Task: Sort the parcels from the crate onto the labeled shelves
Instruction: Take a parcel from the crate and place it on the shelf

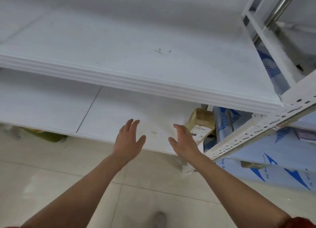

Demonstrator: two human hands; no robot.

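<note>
Neither grip holds anything. The left grip (128, 140) and the right grip (183, 142) are bare hands stretched out over the front edge of the lower shelf (51, 104), fingers straight and slightly spread, palms turned towards each other.

Seen from the head camera, a brown parcel (202, 123) with a white printed label lies at the right end of that shelf, tucked under the upper shelf (119, 44). It sits just beside the right grip's fingertips. I can't tell whether they touch it. The parcel rests against the perforated white upright (248, 133), with blue-and-white printed sheets (273, 150) behind and beyond it.

To my eye this is the placing step at its end: the parcel looks set down and both hands are free. The next move would call for going to the crate for another parcel and reading its label. The crate is nowhere in view, and I can see no shelf labels from here.

As for what holds what, the lower shelf shows this one parcel, the upper shelf only a few dark specks. Something green (46, 135) lies on the tiled floor (51, 167) under the lower shelf.
</note>
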